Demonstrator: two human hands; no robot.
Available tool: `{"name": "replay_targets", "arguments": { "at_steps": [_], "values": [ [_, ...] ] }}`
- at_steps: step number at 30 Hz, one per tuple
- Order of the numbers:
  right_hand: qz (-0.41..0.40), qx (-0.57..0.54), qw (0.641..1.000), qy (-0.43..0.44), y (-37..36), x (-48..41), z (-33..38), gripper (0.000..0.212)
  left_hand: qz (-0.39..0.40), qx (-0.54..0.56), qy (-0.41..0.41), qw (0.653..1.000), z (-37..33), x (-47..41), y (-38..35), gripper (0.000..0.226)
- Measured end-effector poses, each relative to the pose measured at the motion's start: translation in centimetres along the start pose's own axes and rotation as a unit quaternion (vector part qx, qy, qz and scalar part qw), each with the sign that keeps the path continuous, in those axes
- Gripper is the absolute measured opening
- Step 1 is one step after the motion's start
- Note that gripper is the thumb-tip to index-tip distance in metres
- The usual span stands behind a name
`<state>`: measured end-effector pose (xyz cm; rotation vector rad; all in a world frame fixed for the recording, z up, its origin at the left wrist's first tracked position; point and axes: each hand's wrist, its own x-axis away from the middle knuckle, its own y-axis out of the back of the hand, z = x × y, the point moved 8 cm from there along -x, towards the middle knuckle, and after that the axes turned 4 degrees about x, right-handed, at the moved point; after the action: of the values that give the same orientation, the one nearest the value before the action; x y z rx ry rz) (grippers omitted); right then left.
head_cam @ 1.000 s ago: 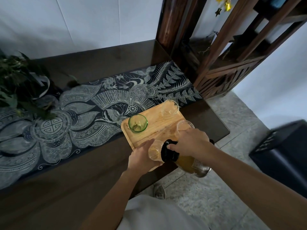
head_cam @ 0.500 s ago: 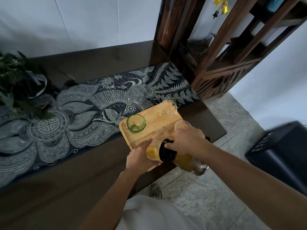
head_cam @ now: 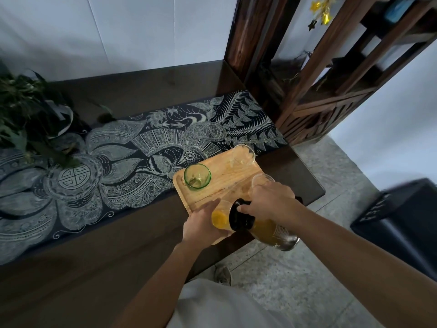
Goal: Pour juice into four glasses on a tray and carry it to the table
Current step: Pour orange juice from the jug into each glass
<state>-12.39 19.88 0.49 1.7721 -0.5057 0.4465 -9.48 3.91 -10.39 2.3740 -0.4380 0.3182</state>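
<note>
**Juice poured into the near glass**

Head view: right hand (head_cam: pixel 272 200) grips the tilted juice bottle (head_cam: pixel 264 227), fingers closed around its neck. Left hand (head_cam: pixel 203 223) holds the near glass (head_cam: pixel 221 217), part-filled with orange juice, at the wooden tray's (head_cam: pixel 227 178) 6 o'clock edge. A green glass (head_cam: pixel 197 177) stands at 10 o'clock on the tray; tabletop (head_cam: pixel 118 245) beneath.

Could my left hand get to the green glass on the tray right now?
Probably yes, once freed: the left hand is steadying the glass being filled, and bare tray lies between it and the green glass.
</note>
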Motion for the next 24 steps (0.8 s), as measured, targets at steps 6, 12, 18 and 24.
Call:
{"name": "replay_targets", "arguments": {
  "at_steps": [6, 12, 18, 24],
  "values": [
    [-0.002, -0.001, 1.000, 0.000, 0.04, 0.18, -0.04, 0.062, -0.004, 0.001, 0.004, 1.000, 0.02, 0.08, -0.05, 0.106],
    [-0.010, -0.004, 1.000, 0.002, 0.08, -0.09, 0.12, 0.061, -0.007, 0.009, -0.001, 1.000, -0.13, 0.10, 0.03, 0.105],
    [-0.003, 0.003, 1.000, 0.001, 0.24, -0.13, 0.19, 0.061, -0.011, 0.016, -0.003, 1.000, -0.06, 0.06, 0.15, 0.104],
    [-0.001, 0.001, 1.000, 0.000, 0.76, 0.16, 0.33, 0.063, -0.009, 0.016, -0.002, 1.000, -0.08, 0.09, 0.22, 0.104]
  ]
}}
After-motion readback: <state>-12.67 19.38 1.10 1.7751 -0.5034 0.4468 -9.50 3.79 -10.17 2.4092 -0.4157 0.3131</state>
